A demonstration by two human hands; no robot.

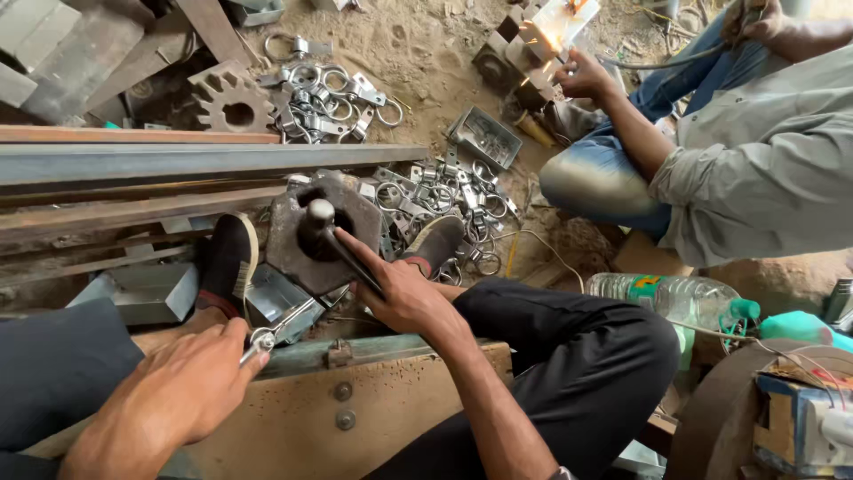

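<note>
Nearest the camera, two hands work a metal press on sandy ground.
Left hand [178, 391] is clamped on a small metal rod [271, 331]; right hand [400, 289] grips the black lever [342, 249] of the rusty die block [320, 231]. Two shoes flank it. Beyond lie steel rings [329, 93], one gear [233, 100], and another person welding [546, 36].

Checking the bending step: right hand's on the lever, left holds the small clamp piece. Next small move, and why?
Probably pull the dark lever through with the right hand: it already grips the lever on the heavy block, and the left hand steadies the small metal piece beside it.
</note>
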